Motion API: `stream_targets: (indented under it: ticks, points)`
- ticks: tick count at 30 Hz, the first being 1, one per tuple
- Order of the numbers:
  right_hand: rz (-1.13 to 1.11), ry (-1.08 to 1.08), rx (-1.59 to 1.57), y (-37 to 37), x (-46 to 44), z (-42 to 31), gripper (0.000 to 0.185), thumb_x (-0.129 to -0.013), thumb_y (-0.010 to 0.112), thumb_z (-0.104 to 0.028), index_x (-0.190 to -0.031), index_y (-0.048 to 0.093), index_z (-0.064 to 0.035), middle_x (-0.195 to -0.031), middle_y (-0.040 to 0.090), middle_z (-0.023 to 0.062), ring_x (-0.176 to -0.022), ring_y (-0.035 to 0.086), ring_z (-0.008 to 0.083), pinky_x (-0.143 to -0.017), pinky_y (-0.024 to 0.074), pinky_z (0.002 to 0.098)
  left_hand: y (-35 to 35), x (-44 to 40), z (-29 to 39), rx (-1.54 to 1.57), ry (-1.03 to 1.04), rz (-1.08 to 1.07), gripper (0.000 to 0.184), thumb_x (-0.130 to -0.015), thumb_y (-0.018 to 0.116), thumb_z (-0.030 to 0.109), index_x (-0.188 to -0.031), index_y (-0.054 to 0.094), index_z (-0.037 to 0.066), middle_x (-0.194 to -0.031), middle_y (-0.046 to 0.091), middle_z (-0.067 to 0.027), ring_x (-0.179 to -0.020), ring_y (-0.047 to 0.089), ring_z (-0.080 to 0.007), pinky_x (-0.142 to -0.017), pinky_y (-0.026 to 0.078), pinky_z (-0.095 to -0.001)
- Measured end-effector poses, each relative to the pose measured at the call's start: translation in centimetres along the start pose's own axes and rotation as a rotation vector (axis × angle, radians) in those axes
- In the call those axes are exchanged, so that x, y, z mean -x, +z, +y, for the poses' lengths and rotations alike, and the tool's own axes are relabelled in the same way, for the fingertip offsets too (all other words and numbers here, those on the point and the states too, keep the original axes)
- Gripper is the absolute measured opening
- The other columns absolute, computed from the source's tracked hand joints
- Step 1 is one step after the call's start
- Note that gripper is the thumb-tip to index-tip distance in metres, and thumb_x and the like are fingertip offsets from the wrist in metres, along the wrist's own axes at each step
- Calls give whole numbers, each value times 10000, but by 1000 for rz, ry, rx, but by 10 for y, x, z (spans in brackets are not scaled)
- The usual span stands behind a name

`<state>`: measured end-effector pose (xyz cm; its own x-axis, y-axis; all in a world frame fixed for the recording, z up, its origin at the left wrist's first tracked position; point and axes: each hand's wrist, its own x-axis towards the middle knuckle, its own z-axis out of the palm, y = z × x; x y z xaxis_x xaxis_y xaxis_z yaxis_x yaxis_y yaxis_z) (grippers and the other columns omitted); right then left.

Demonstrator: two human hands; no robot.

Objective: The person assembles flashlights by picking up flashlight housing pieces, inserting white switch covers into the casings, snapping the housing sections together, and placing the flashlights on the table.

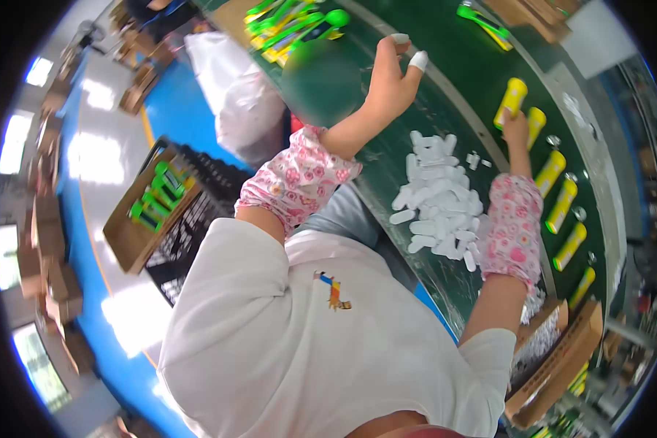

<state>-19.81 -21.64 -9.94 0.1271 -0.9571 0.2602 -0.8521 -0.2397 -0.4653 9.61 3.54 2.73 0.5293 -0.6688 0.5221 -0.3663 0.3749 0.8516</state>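
"Progress on the desk (438, 106)?"

"Partial, it seems: the right hand (517, 131) grips a yellow tube (512, 96) at one o'clock. Five more tubes (551, 174) lie ungripped around two, silvery bits (571, 177) nearby."

"And the left hand (390, 87)?"

"Open, seemingly holding nothing, near green-and-yellow pieces (292, 31) heaped at twelve. White pieces (438, 197) lie piled between the arms, none visibly fitted to a tube."

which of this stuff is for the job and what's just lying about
Probably for the job:
- yellow cylinder in the right hand
- row of yellow cylinders
- piled white pieces

Probably just lying about:
- white bag
- stacked cartons
- fan
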Motion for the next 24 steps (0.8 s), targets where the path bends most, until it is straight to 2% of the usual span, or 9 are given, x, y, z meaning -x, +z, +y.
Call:
stream_targets:
  ticks: [2, 4, 6, 10, 12, 14, 15, 22, 24]
  points:
    - [-27, -117, 340, 7, -16, 6, 546, -986, 446, -456, -988, 636, 55, -949, 688, 282, -937, 663, 452, -822, 526, 528, -90, 37, -9, -601, 222, 118, 518, -837, 693, 125, -1266, 435, -10, -1238, 539, -213, -1164, 523, -374, -961, 435, -414]
    - [-116, -140, 403, 2, -22, -1, 554, -991, 442, -448, -960, 659, 61, -958, 687, 284, -943, 661, 453, -832, 527, 526, -190, 75, -28, -988, 163, 198, 586, -775, 717, 143, -1273, 441, 3, -1270, 495, -219, -1217, 437, -417, -1039, 353, -474]
    - [-261, -182, 475, 1, -41, 5, 559, -1013, 401, -420, -986, 684, 62, -1011, 679, 287, -1001, 646, 444, -856, 517, 524, -288, 124, -38, -1458, -136, 307, 728, -775, 743, 283, -1328, 388, -32, -1404, 397, -241, -1339, 342, -403, -1096, 284, -516]
    - [-369, -126, 431, -8, -44, -1, 574, -1030, 369, -415, -993, 683, 65, -1061, 665, 292, -1028, 632, 439, -893, 497, 522, -339, 229, -45, -1385, -1064, 301, 1054, -746, 774, 436, -1437, 189, -105, -1529, 219, -281, -1453, 193, -393, -1131, 256, -531]
    - [-359, -215, 450, -3, -45, 11, 580, -1032, 363, -422, -1003, 675, 66, -1063, 665, 291, -1022, 634, 438, -884, 501, 521, -337, 269, -65, -1218, -1201, 383, 878, -775, 738, 292, -1399, 241, -74, -1421, 387, -333, -1349, 396, -433, -1061, 372, -505]
    - [-290, -247, 451, 3, -43, 18, 582, -1033, 364, -429, -1017, 661, 70, -1060, 665, 287, -1014, 634, 442, -871, 507, 520, -342, 286, -85, -972, -1074, 434, 643, -789, 641, 126, -1317, 307, -27, -1168, 581, -343, -1131, 574, -485, -947, 471, -473]
    - [-242, -222, 441, 2, -34, 15, 580, -1033, 368, -432, -1022, 652, 74, -1055, 666, 283, -1007, 634, 445, -863, 512, 518, -340, 292, -96, -1094, -910, 506, 473, -781, 539, 21, -1217, 355, 3, -951, 644, -306, -954, 623, -515, -854, 499, -472]
    - [-126, -173, 521, -7, -8, -8, 595, -1023, 411, -452, -1051, 553, 126, -984, 647, 309, -932, 657, 437, -790, 555, 498, -402, 293, -103, -1006, -924, 418, 556, -752, 523, -10, -1284, 360, 7, -986, 642, -227, -941, 637, -435, -831, 487, -463]
    - [-5, -280, 592, 5, -7, -11, 616, -1006, 451, -469, -1087, 495, 141, -1010, 612, 344, -883, 670, 419, -725, 580, 462, -421, 281, -115, -985, -921, 378, 549, -756, 524, 0, -1280, 365, -10, -980, 628, -215, -945, 627, -422, -841, 483, -453]
